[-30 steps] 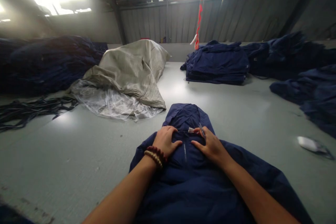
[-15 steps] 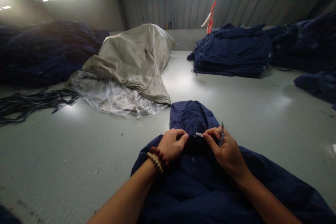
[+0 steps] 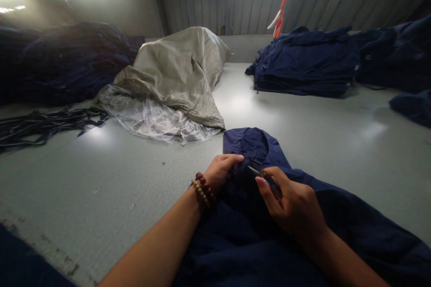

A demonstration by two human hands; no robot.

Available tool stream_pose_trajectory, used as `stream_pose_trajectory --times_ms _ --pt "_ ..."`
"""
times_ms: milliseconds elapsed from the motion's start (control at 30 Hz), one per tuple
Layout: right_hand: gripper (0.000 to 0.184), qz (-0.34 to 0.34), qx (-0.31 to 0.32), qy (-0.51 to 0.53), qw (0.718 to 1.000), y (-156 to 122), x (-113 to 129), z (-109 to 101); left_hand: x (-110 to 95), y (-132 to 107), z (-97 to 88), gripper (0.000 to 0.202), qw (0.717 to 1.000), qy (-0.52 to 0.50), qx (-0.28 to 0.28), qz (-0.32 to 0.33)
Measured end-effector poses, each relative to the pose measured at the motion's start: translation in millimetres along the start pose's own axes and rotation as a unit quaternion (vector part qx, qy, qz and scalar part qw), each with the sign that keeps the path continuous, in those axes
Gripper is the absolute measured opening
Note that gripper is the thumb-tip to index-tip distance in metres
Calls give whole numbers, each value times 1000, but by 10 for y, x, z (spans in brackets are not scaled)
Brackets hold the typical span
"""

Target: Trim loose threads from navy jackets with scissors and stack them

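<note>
Navy hooded jacket (image 3: 245,141) lies on the grey worktop (image 3: 101,179), its neck bunched — the left hand (image 3: 222,171) clamps the fold firm and taut, while the right hand (image 3: 289,206) pinches small snips (image 3: 264,178) close in, steady for fine work.

left hand (image 3: 222,171): curled, gripping | right hand (image 3: 288,202): apparently pinching | both close together

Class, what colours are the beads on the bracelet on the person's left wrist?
The bracelet has dark red and pale tan beads, best seen in the head view.
</note>
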State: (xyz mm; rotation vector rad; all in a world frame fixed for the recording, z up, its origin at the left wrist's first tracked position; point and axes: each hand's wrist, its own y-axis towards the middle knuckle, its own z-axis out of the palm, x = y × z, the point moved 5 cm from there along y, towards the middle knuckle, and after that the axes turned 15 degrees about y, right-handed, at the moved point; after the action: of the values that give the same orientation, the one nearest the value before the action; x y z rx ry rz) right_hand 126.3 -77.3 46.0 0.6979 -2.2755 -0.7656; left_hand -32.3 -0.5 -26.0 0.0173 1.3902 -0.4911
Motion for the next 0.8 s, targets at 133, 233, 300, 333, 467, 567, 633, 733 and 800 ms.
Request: stream_pose_trajectory --times_ms 133,233,300,333,467,567,633,733,800 --pt "34 32 -5 -22 999 -18 9 -9 16 11 -30 41 1000 -21 -11 16" --pt "34 77 8 2 997 -34 -28 6 6 -4 -28 42 999 -25 -13 26" --pt "34 101 18 23 994 -43 -57 20 -3 -16 -24 43 999 -23 -15 27" --pt "34 109 21 33 993 -45 -70 27 -9 -21 -23 43 999 -20 -17 30" --pt "35 133 25 71 988 -49 -107 48 -28 -37 -12 42 999 -12 -15 42" --pt "36 139 22 83 987 -50 -111 52 -38 -56 6 42 999 -7 -13 39" --pt "36 140 19 80 987 -52 -108 48 -46 -67 22 42 999 -5 -11 34" --pt "36 140 17 79 987 -52 -105 47 -52 -72 44 43 1000 -4 -5 27" --pt "35 133 15 78 988 -48 -105 52 -55 -68 49 43 1000 -2 -3 31"
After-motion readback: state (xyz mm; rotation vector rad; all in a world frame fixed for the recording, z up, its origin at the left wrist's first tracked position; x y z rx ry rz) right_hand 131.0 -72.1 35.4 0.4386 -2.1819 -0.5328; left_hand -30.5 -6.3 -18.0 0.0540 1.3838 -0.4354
